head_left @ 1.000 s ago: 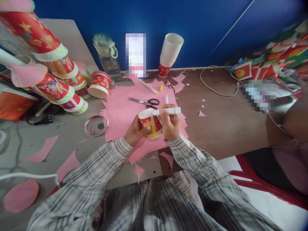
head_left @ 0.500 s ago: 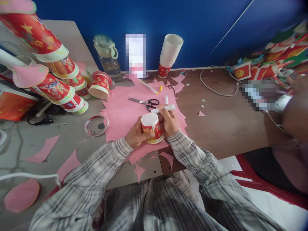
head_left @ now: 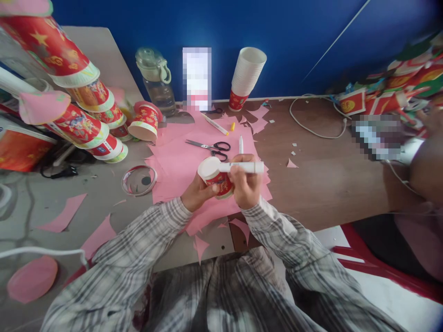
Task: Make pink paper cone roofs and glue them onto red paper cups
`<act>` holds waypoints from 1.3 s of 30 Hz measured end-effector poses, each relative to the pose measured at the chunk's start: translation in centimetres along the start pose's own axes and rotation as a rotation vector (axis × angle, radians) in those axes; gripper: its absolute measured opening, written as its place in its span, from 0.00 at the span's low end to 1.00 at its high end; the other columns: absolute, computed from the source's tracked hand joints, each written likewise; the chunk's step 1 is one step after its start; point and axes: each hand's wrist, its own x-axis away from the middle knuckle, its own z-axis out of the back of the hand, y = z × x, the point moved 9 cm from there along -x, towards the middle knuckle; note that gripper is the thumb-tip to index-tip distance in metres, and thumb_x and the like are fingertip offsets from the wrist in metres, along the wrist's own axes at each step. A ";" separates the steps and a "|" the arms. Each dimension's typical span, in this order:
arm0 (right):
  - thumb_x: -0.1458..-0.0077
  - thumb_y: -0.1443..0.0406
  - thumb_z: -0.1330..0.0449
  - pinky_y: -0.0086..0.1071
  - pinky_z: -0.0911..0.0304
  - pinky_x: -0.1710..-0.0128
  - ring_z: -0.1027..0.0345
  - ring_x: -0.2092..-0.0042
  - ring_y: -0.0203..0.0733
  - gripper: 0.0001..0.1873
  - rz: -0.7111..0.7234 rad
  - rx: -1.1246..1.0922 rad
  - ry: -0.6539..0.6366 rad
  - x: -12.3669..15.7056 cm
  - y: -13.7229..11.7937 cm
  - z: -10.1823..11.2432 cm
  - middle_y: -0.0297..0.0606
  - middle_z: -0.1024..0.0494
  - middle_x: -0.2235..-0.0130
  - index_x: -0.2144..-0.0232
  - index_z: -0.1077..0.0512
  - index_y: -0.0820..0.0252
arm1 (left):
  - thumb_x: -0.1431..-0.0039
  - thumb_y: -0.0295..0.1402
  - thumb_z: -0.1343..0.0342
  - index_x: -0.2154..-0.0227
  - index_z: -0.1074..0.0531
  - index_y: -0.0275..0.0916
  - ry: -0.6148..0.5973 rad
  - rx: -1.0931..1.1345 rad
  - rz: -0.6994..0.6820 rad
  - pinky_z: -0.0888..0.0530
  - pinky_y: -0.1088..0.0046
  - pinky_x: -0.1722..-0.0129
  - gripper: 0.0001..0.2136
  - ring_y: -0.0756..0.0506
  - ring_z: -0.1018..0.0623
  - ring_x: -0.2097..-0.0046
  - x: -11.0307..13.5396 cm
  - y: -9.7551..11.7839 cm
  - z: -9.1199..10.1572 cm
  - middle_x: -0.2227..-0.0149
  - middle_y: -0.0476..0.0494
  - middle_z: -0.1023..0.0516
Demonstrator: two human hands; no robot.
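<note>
My left hand point(head_left: 200, 190) is wrapped round the side of a red patterned paper cup point(head_left: 221, 183), held above pink paper with its white round end up and tilted. My right hand point(head_left: 246, 184) grips a thick white marker point(head_left: 247, 167), lying almost level. The marker's narrow left end meets the cup's upper edge; whether it leaves a mark is too small to tell. Black-handled scissors point(head_left: 211, 145) lie just behind the hands on the pink paper point(head_left: 173, 152). Near them are another white marker point(head_left: 241, 144), a yellow-tipped marker point(head_left: 215, 124) and a yellow cap point(head_left: 233, 126).
Stacked red cups point(head_left: 83, 124) with pink tops stand at left, near a water bottle point(head_left: 157, 83). A tape roll point(head_left: 139, 180) lies left of the paper. A cup stack point(head_left: 246, 74) stands by the blue wall. At right are a cable point(head_left: 318, 133) and another person's arm point(head_left: 425, 166).
The cup has tilted and shifted slightly left and up in my left hand. My right hand has moved right, and the marker's narrow end has come to the cup's upper edge.
</note>
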 end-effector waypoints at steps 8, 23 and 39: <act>0.47 0.62 0.38 0.38 0.32 0.70 0.28 0.69 0.41 0.08 0.345 0.116 -0.044 1.2 -3.8 -0.9 0.33 0.26 0.69 0.63 0.30 0.51 | 0.61 0.38 0.39 0.71 0.33 0.33 0.060 -0.305 -0.054 0.33 0.74 0.70 0.15 0.51 0.33 0.71 -0.2 0.9 0.9 0.75 0.51 0.31; 0.49 0.52 0.33 0.25 0.52 0.79 0.51 0.81 0.27 0.18 -0.478 -0.461 0.034 -0.8 3.5 -1.1 0.19 0.43 0.83 0.71 0.35 0.56 | 0.64 0.35 0.37 0.63 0.33 0.34 -0.028 -0.200 0.086 0.29 0.65 0.61 0.22 0.44 0.27 0.63 0.2 -0.3 -0.2 0.67 0.44 0.25; 0.48 0.61 0.39 0.37 0.28 0.66 0.26 0.66 0.40 0.06 0.295 0.176 -0.053 1.1 -3.5 -1.0 0.30 0.26 0.68 0.65 0.31 0.51 | 0.58 0.38 0.41 0.72 0.34 0.34 0.072 -0.433 -0.097 0.32 0.72 0.69 0.13 0.51 0.33 0.71 -0.2 1.4 0.8 0.76 0.51 0.32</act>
